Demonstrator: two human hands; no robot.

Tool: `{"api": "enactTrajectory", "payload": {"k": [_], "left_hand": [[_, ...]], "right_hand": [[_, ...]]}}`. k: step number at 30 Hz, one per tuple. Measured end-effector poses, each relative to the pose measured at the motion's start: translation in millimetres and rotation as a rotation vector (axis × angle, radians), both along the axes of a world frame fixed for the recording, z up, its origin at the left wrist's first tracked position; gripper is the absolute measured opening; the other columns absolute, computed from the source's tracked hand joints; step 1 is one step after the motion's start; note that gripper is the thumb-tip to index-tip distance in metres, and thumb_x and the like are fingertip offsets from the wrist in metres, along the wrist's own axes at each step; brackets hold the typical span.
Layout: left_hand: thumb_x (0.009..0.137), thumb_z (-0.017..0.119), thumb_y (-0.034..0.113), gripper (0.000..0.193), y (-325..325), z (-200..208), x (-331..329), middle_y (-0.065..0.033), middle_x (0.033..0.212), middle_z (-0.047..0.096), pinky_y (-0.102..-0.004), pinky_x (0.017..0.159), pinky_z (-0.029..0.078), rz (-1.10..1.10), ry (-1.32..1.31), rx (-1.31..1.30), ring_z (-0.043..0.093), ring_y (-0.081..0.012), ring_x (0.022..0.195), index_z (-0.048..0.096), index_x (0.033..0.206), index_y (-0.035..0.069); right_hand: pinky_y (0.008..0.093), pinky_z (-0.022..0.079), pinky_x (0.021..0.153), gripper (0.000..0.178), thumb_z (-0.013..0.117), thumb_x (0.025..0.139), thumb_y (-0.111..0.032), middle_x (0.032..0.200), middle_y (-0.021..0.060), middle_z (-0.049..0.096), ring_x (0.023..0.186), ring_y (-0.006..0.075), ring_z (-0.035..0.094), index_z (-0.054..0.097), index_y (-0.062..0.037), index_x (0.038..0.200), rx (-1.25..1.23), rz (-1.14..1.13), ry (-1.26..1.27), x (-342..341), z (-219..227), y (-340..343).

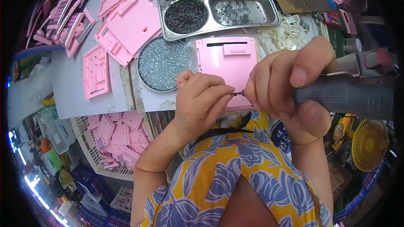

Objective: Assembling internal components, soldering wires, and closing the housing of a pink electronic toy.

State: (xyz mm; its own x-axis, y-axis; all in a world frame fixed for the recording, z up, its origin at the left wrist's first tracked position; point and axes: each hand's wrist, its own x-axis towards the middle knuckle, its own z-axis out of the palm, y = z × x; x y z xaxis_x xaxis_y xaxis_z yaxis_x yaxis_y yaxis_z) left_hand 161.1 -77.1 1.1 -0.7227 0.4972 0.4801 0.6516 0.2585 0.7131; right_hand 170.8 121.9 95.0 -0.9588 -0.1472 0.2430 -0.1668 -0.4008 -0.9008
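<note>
In my right hand (280, 82) is a grey powered screwdriver (347, 94), its handle wrapped by the fingers and its dark bit pointing left. My left hand (197, 103) meets the tip of that bit, thumb and fingers pinched together; whatever sits between them is too small to make out. Beneath both hands lies a flat pink plastic panel (210, 61) with a dark slot and a raised rectangle near its far edge. Close by on the left, a round metal bowl (140, 73) is full of small silvery screws (162, 63).
Beyond the panel, a steel compartment tray (210, 30) holds small dark pieces. White plastic parts (284, 31) are heaped at right. Pink panels (130, 25) lie stacked at left, beside a single pink frame (96, 71). Below the table edge, a white crate (90, 147) contains pink parts; a yellow fan (369, 145) stands right.
</note>
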Motion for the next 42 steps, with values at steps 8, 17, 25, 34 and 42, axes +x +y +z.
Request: {"api": "enactTrajectory", "payload": {"k": [8, 17, 25, 34, 42], "left_hand": [[0.074, 0.083, 0.016, 0.024, -11, -1, 2, -0.0005, 0.094, 0.064, -0.0437, 0.087, 0.032, 0.174, 0.082, -0.155, 0.059, -0.0186, 0.080, 0.073, 0.096, 0.013], [0.084, 0.076, 0.018, 0.013, -68, -29, -51, -0.0058, 0.103, 0.063, -0.0442, 0.094, 0.036, 0.430, 0.107, -0.628, 0.057, -0.0260, 0.103, 0.072, 0.094, 0.012], [0.098, 0.067, 0.011, 0.013, -72, -8, -64, -0.0086, 0.082, 0.063, -0.0309, 0.063, 0.046, 0.490, -0.262, -0.359, 0.060, -0.0176, 0.070, 0.063, 0.092, 0.001], [0.090, 0.073, 0.003, 0.011, 2, 9, 12, -0.0082, 0.090, 0.071, -0.0288, 0.070, 0.059, 0.003, -0.604, 0.041, 0.072, -0.0163, 0.082, 0.070, 0.101, 0.001], [0.088, 0.074, -0.005, 0.044, 26, -10, 35, -0.0149, 0.097, 0.076, -0.0350, 0.073, 0.064, -0.204, -0.239, -0.057, 0.077, -0.0258, 0.086, 0.060, 0.129, 0.002]], "right_hand": [[0.0286, 0.041, 0.050, 0.039, 0.077, 0.092, -0.039, 0.057, -0.0035, 0.047, 0.047, 0.0115, 0.045, 0.048, -0.0156, 0.103, 0.006, -0.063, -0.036, -2, -13, -19], [0.0306, 0.044, 0.056, 0.033, 0.067, 0.091, -0.021, 0.062, 0.0003, 0.048, 0.054, 0.0113, 0.045, 0.047, -0.0069, 0.114, -0.050, -0.067, 0.083, 7, -31, 17], [0.0299, 0.044, 0.052, 0.034, 0.076, 0.090, -0.027, 0.059, -0.0022, 0.049, 0.051, 0.0121, 0.048, 0.050, -0.0112, 0.104, 0.021, -0.145, -0.049, 57, -42, 32], [0.0334, 0.050, 0.054, 0.023, 0.070, 0.089, -0.014, 0.060, 0.0013, 0.054, 0.051, 0.0166, 0.054, 0.051, -0.0103, 0.100, 0.259, -0.071, 0.139, 62, -64, 33], [0.0290, 0.048, 0.048, 0.026, 0.075, 0.091, -0.025, 0.057, -0.0019, 0.052, 0.045, 0.0147, 0.051, 0.056, -0.0135, 0.105, 0.163, -0.050, 0.075, 57, -52, 36]]}}
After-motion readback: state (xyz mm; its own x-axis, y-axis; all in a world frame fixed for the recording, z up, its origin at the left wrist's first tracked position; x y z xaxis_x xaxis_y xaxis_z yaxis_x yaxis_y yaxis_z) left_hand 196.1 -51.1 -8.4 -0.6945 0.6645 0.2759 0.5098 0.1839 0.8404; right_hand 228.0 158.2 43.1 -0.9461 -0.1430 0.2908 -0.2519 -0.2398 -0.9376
